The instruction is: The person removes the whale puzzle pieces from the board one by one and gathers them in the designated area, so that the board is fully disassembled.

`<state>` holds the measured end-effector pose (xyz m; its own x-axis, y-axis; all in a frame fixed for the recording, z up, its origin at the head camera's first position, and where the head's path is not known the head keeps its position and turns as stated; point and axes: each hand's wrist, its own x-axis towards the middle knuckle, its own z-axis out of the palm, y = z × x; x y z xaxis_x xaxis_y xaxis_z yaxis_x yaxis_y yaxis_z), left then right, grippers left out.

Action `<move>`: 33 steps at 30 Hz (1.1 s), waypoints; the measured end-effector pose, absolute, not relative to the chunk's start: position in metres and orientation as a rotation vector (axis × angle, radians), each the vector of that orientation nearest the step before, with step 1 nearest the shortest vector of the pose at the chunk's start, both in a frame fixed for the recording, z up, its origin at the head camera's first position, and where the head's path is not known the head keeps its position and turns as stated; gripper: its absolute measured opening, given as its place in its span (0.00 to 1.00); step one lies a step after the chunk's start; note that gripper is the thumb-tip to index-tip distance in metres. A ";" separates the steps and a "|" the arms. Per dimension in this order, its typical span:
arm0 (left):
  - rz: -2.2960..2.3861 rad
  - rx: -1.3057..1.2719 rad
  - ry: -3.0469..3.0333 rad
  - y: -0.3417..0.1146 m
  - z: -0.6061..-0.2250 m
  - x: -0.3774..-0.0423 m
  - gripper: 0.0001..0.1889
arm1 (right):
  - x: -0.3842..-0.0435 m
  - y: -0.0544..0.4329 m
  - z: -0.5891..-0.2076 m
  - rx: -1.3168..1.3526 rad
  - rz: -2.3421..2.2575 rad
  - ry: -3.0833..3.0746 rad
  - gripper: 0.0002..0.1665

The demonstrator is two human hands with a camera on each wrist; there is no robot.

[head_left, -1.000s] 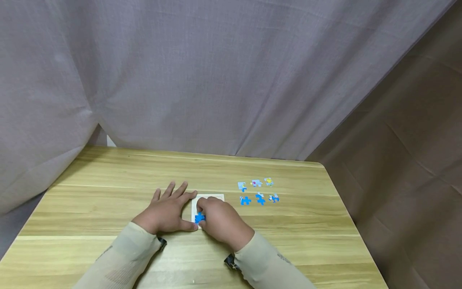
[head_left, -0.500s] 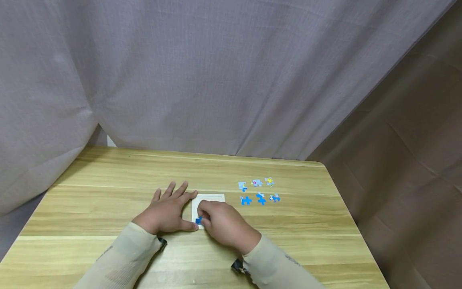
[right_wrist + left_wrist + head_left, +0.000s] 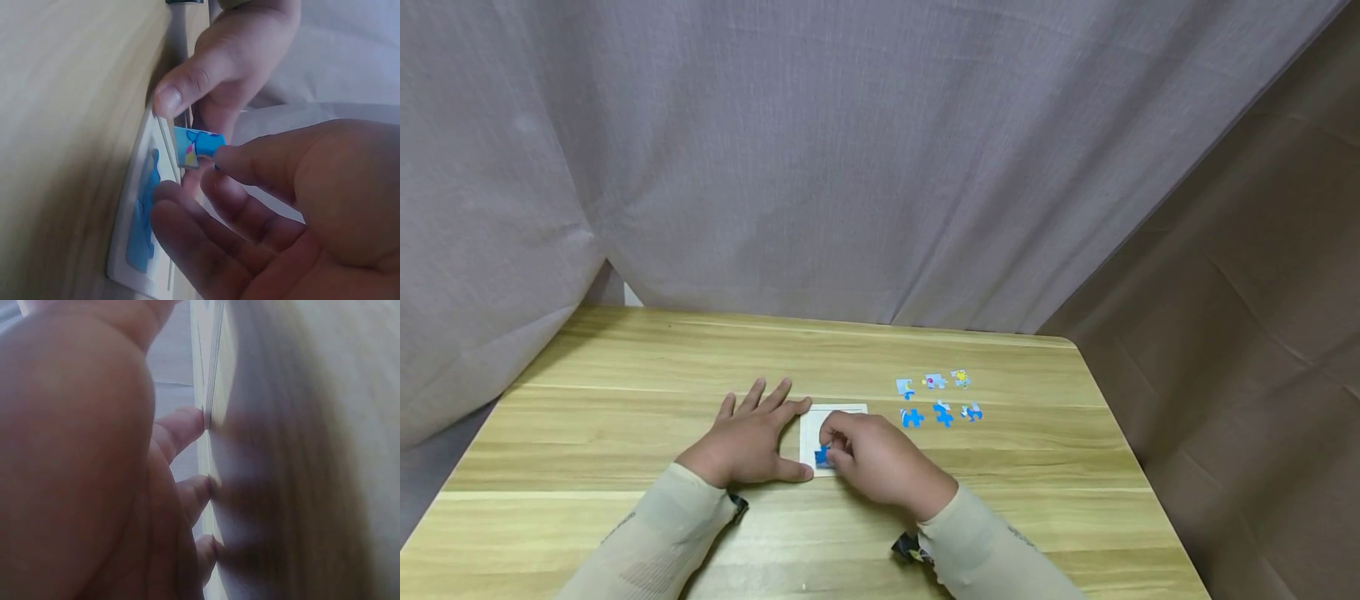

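My right hand (image 3: 883, 458) pinches a blue jigsaw puzzle piece (image 3: 207, 144) between thumb and fingers, tilted just above a small white puzzle tray (image 3: 808, 429). Pink and yellow marks show on that piece in the right wrist view. Other blue puzzle pieces (image 3: 144, 228) lie inside the tray, hidden under the right hand in the head view. My left hand (image 3: 747, 440) rests on the table with spread fingers. Its thumb touches the tray's near left corner and its index finger the far left one.
To the right of the tray, loose puzzle pieces lie in two rows on the wooden table (image 3: 1037, 500), among them a yellow-patterned piece (image 3: 961, 377) and a blue piece (image 3: 912, 417). Grey curtain (image 3: 775, 167) hangs behind the table.
The right hand has shifted slightly right with the blue puzzle piece, away from the left thumb. The left hand stays in place.
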<state>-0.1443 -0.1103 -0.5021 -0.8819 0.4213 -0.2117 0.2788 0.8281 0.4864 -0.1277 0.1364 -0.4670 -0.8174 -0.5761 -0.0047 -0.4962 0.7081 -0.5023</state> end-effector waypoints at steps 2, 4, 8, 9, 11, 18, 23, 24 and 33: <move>0.648 0.529 2.701 -0.110 -0.502 -0.144 0.59 | -0.129 0.140 -0.466 -0.862 -0.757 2.747 0.04; 0.645 0.527 2.703 -0.110 -0.502 -0.144 0.59 | -0.131 0.144 -0.465 -0.848 -0.776 2.740 0.05; 0.652 0.523 2.703 -0.110 -0.502 -0.143 0.59 | -0.134 0.154 -0.462 -0.790 -0.817 2.731 0.05; 0.655 0.522 2.702 -0.109 -0.502 -0.143 0.59 | -0.134 0.157 -0.462 -0.772 -0.827 2.731 0.05; 0.660 0.521 2.702 -0.109 -0.502 -0.143 0.59 | -0.136 0.162 -0.460 -0.723 -0.845 2.732 0.05; 0.671 0.511 2.697 -0.109 -0.500 -0.143 0.59 | -0.143 0.184 -0.452 -0.585 -0.940 2.708 0.05; 0.676 0.509 2.688 -0.109 -0.499 -0.142 0.58 | -0.147 0.197 -0.446 -0.533 -0.971 2.714 0.06; 0.677 0.510 2.689 -0.109 -0.499 -0.142 0.58 | -0.148 0.199 -0.445 -0.518 -0.977 2.711 0.06; 0.670 0.521 2.690 -0.109 -0.498 -0.142 0.59 | -0.154 0.225 -0.433 -0.390 -1.011 2.676 0.07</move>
<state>-0.1421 -0.1092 -0.4984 -0.8825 0.4183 -0.2151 0.2685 0.8234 0.4999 -0.1536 0.2251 -0.4332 -0.9320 -0.3343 -0.1403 -0.1581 0.7230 -0.6725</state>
